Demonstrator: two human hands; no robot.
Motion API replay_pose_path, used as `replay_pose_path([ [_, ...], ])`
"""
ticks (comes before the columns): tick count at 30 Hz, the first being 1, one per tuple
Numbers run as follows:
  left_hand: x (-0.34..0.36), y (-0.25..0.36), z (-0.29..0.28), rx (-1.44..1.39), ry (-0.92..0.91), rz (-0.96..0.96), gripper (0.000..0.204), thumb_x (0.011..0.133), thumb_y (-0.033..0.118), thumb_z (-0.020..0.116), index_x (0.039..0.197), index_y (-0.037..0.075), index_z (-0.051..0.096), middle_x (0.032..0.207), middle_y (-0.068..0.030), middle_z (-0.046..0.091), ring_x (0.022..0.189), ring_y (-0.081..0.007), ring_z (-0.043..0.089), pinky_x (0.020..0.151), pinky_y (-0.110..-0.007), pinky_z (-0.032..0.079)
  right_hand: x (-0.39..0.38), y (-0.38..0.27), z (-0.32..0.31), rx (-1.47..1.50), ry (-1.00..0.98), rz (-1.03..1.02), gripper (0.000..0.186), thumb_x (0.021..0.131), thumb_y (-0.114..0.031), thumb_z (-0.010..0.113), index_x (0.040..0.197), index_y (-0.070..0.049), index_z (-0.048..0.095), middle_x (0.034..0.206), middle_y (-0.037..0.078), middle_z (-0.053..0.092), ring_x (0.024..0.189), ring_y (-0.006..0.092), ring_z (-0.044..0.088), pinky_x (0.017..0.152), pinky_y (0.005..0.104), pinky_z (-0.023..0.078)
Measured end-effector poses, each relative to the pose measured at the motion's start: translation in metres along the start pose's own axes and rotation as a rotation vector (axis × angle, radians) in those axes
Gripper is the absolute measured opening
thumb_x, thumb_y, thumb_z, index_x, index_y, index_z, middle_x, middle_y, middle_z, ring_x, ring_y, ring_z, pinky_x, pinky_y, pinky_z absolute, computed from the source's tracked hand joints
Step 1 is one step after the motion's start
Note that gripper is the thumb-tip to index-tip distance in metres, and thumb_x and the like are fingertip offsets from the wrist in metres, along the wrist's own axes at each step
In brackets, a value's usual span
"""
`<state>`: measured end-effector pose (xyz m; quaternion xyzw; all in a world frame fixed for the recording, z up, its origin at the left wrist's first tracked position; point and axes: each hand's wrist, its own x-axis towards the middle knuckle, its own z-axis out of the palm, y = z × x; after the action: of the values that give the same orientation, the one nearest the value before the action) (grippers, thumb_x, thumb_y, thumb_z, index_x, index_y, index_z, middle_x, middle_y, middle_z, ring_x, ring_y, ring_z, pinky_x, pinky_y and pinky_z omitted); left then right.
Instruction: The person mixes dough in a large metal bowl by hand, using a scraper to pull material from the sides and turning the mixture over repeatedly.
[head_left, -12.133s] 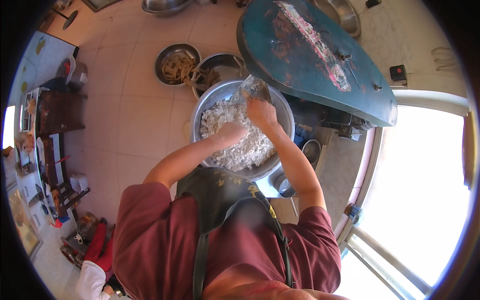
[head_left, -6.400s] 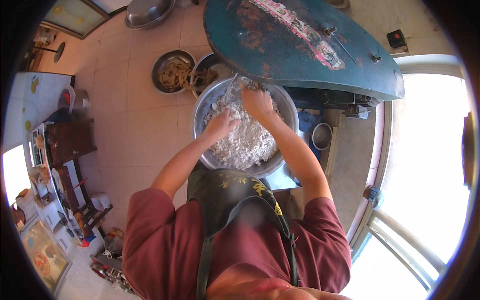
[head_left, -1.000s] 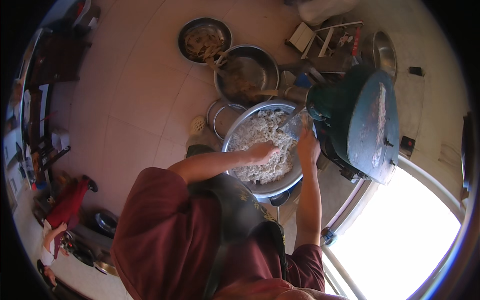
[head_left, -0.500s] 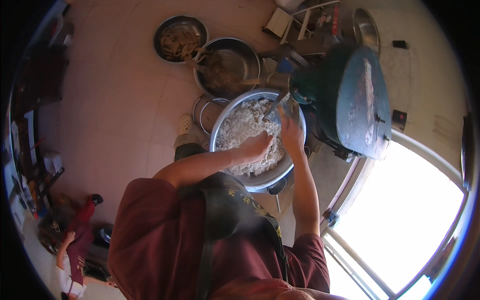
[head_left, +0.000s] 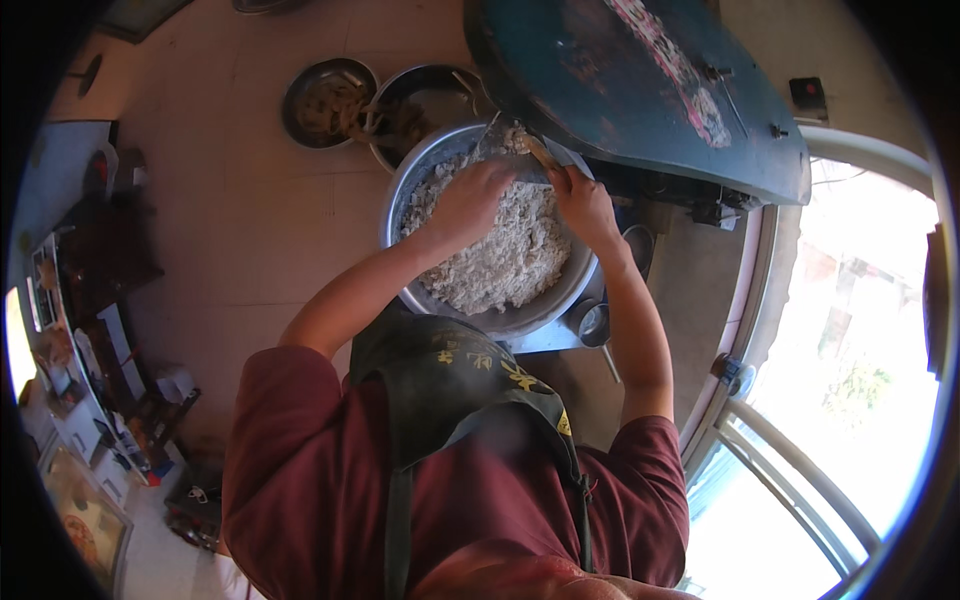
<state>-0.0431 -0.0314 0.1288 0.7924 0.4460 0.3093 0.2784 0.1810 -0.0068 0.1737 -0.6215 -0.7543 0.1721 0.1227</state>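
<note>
A wide metal basin (head_left: 392,225) in front of me holds a mass of pale, crumbly dough (head_left: 510,255). In its far right part, my right hand (head_left: 585,210) is closed round the wooden handle (head_left: 541,152) of a flat metal blade, perhaps a scraper. Some dough clings near that blade. My left hand (head_left: 468,205) is over the dough at the basin's left side, its fingers curled together and reaching to the blade. What these fingers hold, if anything, is hidden.
A large blue-green machine (head_left: 620,90) overhangs the basin's far right edge. Beyond the basin stand a dark metal bowl (head_left: 290,112) with pale strips and a larger bowl (head_left: 440,75). A ladle-like pan (head_left: 590,322) lies at the near right. A bright glazed door (head_left: 830,300) is on the right.
My left hand has lifted from the middle of the dough and moved far, up to the blade. My right hand keeps its handle. The view has shifted, and the machine appears nearer.
</note>
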Motion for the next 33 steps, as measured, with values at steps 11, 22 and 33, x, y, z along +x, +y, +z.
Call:
replay_pose_path([
  [11, -0.108, -0.09, 0.067, -0.676, 0.103, -1.345, 0.063, 0.097, 0.053, 0.049, 0.126, -0.003, 0.056, 0.121, -0.0156, 0.063, 0.112, -0.028, 0.058, 0.093, -0.039, 0.044, -0.153, 0.156, 0.072, 0.374, 0.08, 0.345, 0.03, 0.101, -0.029, 0.053, 0.108, -0.001, 0.062, 0.105, 0.025, 0.052, 0.094, 0.0396, 0.053, 0.083, 0.0426, 0.044],
  [22, -0.024, -0.156, 0.113, -1.23, -0.472, -1.524, 0.066, 0.094, 0.06, 0.05, 0.136, 0.01, 0.055, 0.137, -0.0068, 0.057, 0.12, -0.024, 0.057, 0.105, -0.038, 0.042, -0.184, 0.14, 0.086, 0.533, 0.006, 0.551, 0.04, 0.102, -0.035, 0.05, 0.112, 0.001, 0.063, 0.1, 0.024, 0.054, 0.1, 0.0355, 0.05, 0.093, 0.0418, 0.04],
  [33, 0.04, -0.09, 0.117, -0.89, -0.803, -0.885, 0.076, 0.076, 0.035, 0.082, 0.139, 0.005, 0.052, 0.143, -0.0105, 0.051, 0.131, -0.0217, 0.047, 0.11, -0.035, 0.033, -0.184, 0.134, 0.081, 0.589, -0.013, 0.62, 0.037, 0.101, -0.034, 0.051, 0.112, 0.0, 0.062, 0.1, 0.025, 0.051, 0.094, 0.0381, 0.05, 0.089, 0.0438, 0.042],
])
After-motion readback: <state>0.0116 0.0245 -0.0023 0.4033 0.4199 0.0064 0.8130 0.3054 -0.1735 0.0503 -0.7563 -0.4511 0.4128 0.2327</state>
